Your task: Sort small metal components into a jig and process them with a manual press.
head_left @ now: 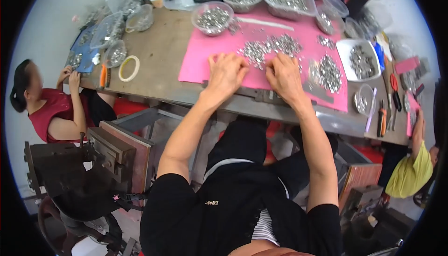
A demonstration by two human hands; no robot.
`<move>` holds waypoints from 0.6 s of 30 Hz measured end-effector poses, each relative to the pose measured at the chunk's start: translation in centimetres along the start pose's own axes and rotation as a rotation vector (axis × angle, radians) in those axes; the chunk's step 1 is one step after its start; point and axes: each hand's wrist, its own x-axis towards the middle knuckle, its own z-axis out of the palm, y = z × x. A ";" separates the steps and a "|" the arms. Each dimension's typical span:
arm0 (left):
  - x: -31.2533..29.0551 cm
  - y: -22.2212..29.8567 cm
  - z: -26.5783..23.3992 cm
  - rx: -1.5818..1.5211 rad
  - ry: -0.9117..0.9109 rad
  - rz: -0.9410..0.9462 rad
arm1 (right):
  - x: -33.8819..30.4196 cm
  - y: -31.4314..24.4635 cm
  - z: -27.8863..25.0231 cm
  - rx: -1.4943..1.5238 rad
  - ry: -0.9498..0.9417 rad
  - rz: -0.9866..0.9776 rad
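On a pink mat (pixel 196 62) lie loose heaps of small, shiny silver metal pieces (pixel 256 53). My left hand (pixel 227 73) rests at the mat's near part, left of the central heap, its fingers curled in and pressed together. Close by on the right, my right hand (pixel 284 75) is also closed, its fingertips bent down at the heap's near edge. Whatever either hand pinches is hidden or too small to name. A larger pile of the same pieces (pixel 329 73) spreads to the right of my right hand, beside a flat metal strip (pixel 322 93).
Plastic tubs of metal pieces (pixel 213 19) line the back; a white square bowl (pixel 358 60) stands right. Pliers (pixel 395 93) and a lilac stick (pixel 371 109) lie right. A tape roll (pixel 129 68) lies left. Co-workers sit at the left (pixel 58 104) and right (pixel 410 169).
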 end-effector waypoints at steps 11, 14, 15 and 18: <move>-1.0 6.5 2.7 -0.279 -0.015 0.208 | -6.1 0.2 -6.1 0.298 -0.091 0.173; -1.2 7.3 3.4 -0.264 0.003 0.245 | -6.7 0.0 -5.7 0.233 -0.035 0.078; -1.4 7.4 3.4 -0.238 0.002 0.250 | -6.7 -0.3 -5.8 0.181 -0.035 0.046; -1.7 7.5 3.4 -0.199 0.008 0.259 | -6.9 -0.5 -5.8 0.095 -0.031 -0.009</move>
